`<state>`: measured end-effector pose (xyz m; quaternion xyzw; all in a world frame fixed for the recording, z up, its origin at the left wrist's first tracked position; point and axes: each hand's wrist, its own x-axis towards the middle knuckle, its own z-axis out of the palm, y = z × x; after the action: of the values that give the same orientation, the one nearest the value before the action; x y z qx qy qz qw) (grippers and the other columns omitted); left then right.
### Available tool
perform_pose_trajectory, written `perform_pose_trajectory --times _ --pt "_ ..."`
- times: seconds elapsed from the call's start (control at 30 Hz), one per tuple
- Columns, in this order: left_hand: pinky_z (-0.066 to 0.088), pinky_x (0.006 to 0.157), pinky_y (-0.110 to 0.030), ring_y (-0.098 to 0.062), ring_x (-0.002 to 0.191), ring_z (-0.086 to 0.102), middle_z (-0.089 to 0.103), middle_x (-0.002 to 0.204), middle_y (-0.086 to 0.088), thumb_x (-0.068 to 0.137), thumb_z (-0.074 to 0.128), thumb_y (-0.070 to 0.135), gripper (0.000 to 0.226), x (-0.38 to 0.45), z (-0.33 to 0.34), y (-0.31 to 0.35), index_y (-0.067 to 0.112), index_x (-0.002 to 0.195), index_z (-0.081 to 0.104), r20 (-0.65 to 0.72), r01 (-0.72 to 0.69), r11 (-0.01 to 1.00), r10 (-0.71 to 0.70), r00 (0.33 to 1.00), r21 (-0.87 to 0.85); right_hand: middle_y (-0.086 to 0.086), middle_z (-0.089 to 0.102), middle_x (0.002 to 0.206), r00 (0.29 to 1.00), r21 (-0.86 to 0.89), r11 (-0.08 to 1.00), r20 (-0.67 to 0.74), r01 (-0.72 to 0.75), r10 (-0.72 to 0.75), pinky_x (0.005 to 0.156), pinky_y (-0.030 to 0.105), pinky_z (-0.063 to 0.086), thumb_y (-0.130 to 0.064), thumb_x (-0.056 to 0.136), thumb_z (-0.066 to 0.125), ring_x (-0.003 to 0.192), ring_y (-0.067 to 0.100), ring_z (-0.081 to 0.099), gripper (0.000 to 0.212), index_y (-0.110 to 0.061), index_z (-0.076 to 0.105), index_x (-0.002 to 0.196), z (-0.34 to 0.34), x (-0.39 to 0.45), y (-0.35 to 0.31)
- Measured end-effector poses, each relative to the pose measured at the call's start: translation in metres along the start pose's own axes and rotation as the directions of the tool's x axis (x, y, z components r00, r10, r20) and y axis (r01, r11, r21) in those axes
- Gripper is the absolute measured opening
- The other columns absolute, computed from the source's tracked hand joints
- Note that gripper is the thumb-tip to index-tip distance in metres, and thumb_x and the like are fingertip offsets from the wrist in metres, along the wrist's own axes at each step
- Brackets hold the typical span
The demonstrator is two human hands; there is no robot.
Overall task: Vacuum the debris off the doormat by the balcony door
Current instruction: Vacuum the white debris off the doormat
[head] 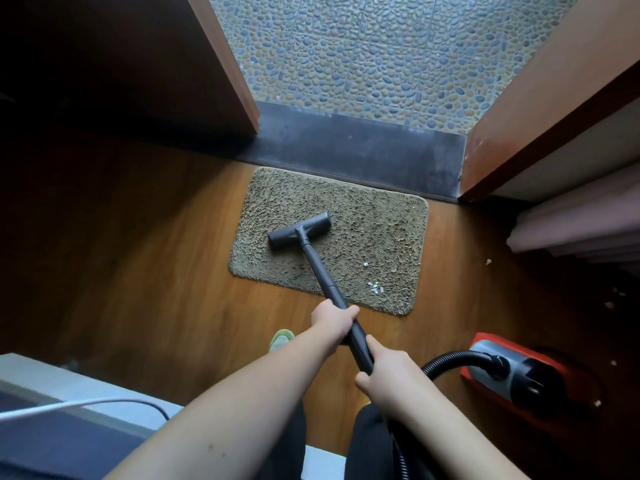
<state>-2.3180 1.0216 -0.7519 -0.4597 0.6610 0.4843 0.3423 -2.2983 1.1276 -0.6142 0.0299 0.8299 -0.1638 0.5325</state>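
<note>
A shaggy brown doormat point(363, 223) lies on the wooden floor just inside the balcony threshold. The black vacuum wand point(320, 268) slants across it, and its floor head point(299, 230) rests on the mat's left half. White debris bits point(375, 287) sit near the mat's front right corner, with one smaller speck point(366, 264) above them. My left hand point(334, 318) grips the wand higher up, at the mat's near edge. My right hand point(384, 370) holds the wand's lower end where the hose joins.
The red and grey vacuum body point(519, 372) sits on the floor at right, joined by a black ribbed hose point(450, 360). Dark sill point(363, 147) and pebble balcony floor point(381, 57) lie beyond, between open door leaves. Scattered crumbs point(489, 261) dot the floor right. A green slipper point(281, 338) shows below.
</note>
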Motion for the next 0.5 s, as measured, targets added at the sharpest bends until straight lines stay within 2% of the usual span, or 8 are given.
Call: perform_pose_trajectory --times 0.13,0.27,0.4,0.5 --pt "0.051 0.047 -0.029 -0.025 0.075 0.064 0.065 0.102 -0.013 0.083 0.070 0.023 0.026 0.019 -0.018 0.015 0.011 0.101 0.055 -0.009 0.005 0.998 -0.006 1.000 -0.062 0.010 0.061 0.117 1.000 0.011 1.000 -0.016 0.002 -0.002 0.076 0.031 0.050 -0.029 0.089 0.049 0.100 0.029 0.065 0.057 -0.021 0.031 0.143 0.000 0.022 -0.022" --pt "0.051 0.044 -0.030 -0.025 0.074 0.064 0.065 0.102 -0.016 0.082 0.071 0.024 0.032 0.032 -0.031 0.025 0.007 0.106 0.058 -0.018 -0.002 0.999 0.001 1.000 -0.038 0.011 0.059 0.117 1.000 0.018 1.000 -0.017 0.008 -0.008 0.079 0.036 0.052 -0.028 0.090 0.050 0.101 0.032 0.064 0.051 -0.018 0.035 0.138 -0.002 0.035 -0.038" --pt "0.050 0.043 -0.028 -0.028 0.080 0.066 0.066 0.103 -0.015 0.082 0.071 0.025 0.034 0.037 -0.037 0.027 0.006 0.107 0.059 -0.025 0.003 1.000 -0.003 1.000 -0.017 0.012 0.058 0.121 1.000 -0.017 1.000 -0.004 0.001 -0.001 0.075 0.031 0.043 -0.026 0.092 0.051 0.109 0.031 0.059 0.053 -0.016 0.032 0.140 0.001 0.041 -0.047" --pt "0.051 0.046 -0.030 -0.030 0.086 0.067 0.065 0.105 -0.015 0.082 0.071 0.026 0.036 0.036 -0.037 0.026 0.006 0.109 0.058 -0.023 0.026 1.000 -0.026 0.999 0.001 0.011 0.057 0.123 1.000 -0.032 0.999 0.003 -0.017 0.017 0.076 0.031 0.043 -0.026 0.093 0.050 0.111 0.030 0.058 0.057 -0.017 0.027 0.144 0.004 0.040 -0.049"
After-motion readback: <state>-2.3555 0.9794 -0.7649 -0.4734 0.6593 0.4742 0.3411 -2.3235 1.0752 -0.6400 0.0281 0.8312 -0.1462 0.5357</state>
